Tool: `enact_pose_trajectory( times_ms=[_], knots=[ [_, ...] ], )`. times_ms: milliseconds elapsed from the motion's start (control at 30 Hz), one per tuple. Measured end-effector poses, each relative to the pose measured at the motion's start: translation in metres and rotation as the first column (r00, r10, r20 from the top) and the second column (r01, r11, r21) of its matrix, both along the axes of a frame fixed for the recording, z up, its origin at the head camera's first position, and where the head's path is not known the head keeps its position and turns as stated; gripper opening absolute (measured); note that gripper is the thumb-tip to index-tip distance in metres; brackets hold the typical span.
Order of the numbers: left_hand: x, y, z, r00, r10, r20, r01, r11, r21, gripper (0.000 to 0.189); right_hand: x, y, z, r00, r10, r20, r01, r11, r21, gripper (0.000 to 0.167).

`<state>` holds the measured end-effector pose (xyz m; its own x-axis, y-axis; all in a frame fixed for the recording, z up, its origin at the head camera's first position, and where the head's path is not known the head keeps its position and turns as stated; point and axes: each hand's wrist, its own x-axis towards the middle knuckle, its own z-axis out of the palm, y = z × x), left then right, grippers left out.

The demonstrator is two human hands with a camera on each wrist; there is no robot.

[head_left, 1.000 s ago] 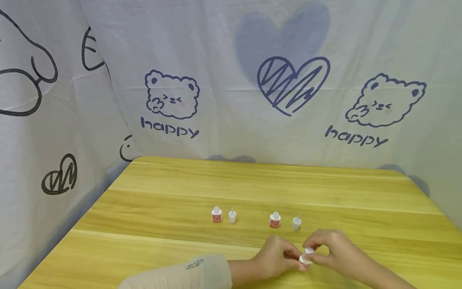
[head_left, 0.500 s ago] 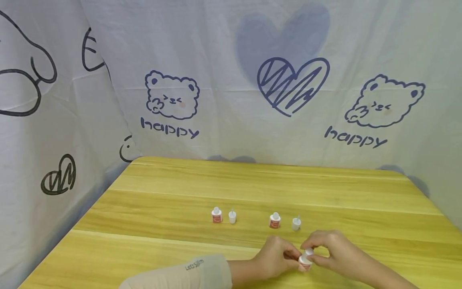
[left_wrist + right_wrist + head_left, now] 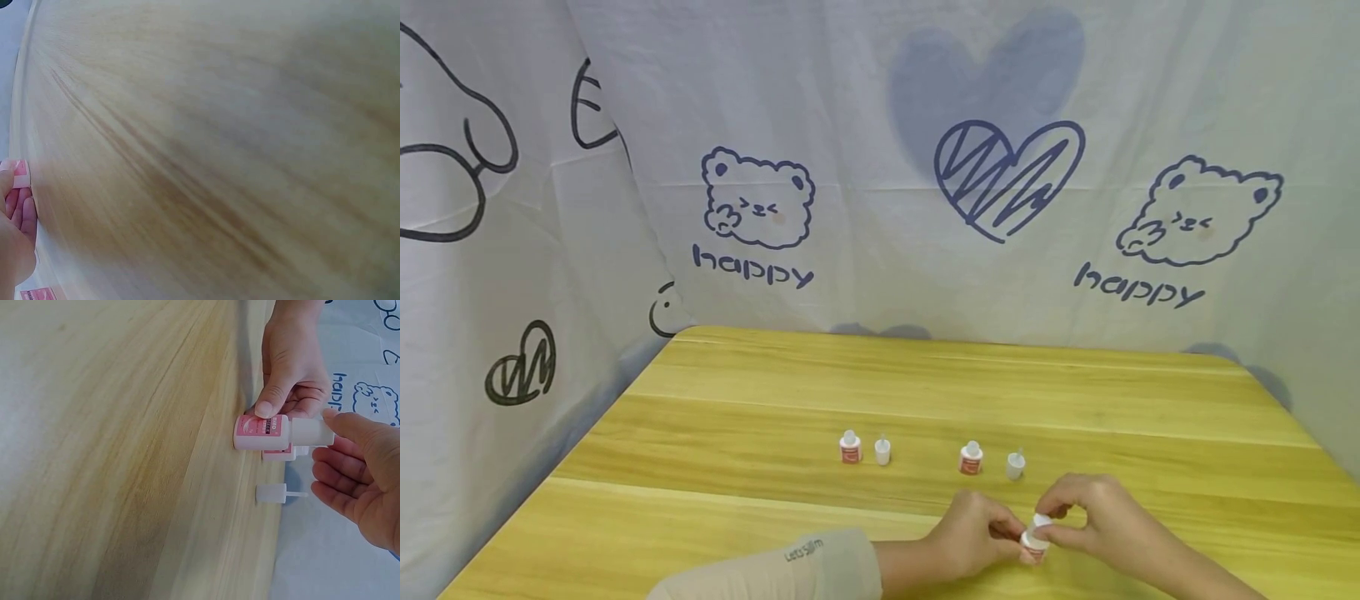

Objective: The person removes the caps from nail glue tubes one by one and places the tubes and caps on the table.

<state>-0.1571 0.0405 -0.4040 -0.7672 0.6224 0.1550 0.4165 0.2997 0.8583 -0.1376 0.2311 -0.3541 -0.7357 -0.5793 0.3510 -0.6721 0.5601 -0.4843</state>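
In the head view, my left hand (image 3: 966,537) grips the body of a small white glue-type bottle (image 3: 1034,550) with a pink-red label, near the front of the table. On its neck sits a white cap (image 3: 1041,522), which my right hand (image 3: 1101,518) pinches between thumb and index finger. The right wrist view shows the bottle (image 3: 261,432) upright on the wood, the left thumb on its label. Its cap (image 3: 312,432) lines up with the bottle, and the right hand's other fingers are loosely bent. At the left wrist view's edge, part of the labelled bottle (image 3: 21,169) shows.
Farther back on the wooden table (image 3: 715,450) stand two similar bottles with their necks uncovered, one left (image 3: 850,451) and one nearer the middle (image 3: 971,461). Beside each stands a white cap, left (image 3: 882,453) and right (image 3: 1016,467), thin stem up. Printed cloth (image 3: 872,250) hangs behind.
My right thumb and index finger have shifted slightly around the cap, first leftward, then back right. My left hand and the bottle stay in place.
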Motion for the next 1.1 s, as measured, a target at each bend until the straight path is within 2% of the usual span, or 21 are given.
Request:
enact_pose_trajectory(
  times_ms=[167, 400, 767, 933, 1100],
  knots=[
    [0.0001, -0.0008, -0.0002, 0.999, -0.009, -0.041, 0.008, 1.000, -0.023, 0.014, -0.0009, 0.0004, 0.0000, 1.000, 0.015, 0.010, -0.015, 1.000, -0.004, 0.009],
    [-0.0002, 0.0011, -0.0007, 1.000, 0.016, 0.023, -0.016, 1.000, 0.002, 0.013, -0.0027, -0.0002, -0.0010, 0.999, 0.045, 0.004, -0.045, 0.999, -0.008, 0.010],
    [-0.0008, 0.0007, -0.0016, 1.000, 0.009, 0.008, -0.009, 1.000, -0.004, 0.013, -0.0028, 0.0029, -0.0009, 0.995, 0.086, 0.047, -0.084, 0.996, -0.036, 0.012],
    [-0.0010, -0.0005, -0.0025, 0.999, -0.013, -0.046, 0.012, 1.000, -0.013, 0.014, -0.0014, 0.0051, -0.0050, 0.995, 0.051, 0.085, -0.045, 0.996, -0.077, 0.016],
    [-0.0013, -0.0010, -0.0034, 0.998, -0.024, -0.053, 0.024, 1.000, 0.000, 0.014, 0.0001, 0.0070, -0.0094, 0.993, 0.006, 0.119, 0.007, 0.994, -0.110, 0.014]
  ],
)
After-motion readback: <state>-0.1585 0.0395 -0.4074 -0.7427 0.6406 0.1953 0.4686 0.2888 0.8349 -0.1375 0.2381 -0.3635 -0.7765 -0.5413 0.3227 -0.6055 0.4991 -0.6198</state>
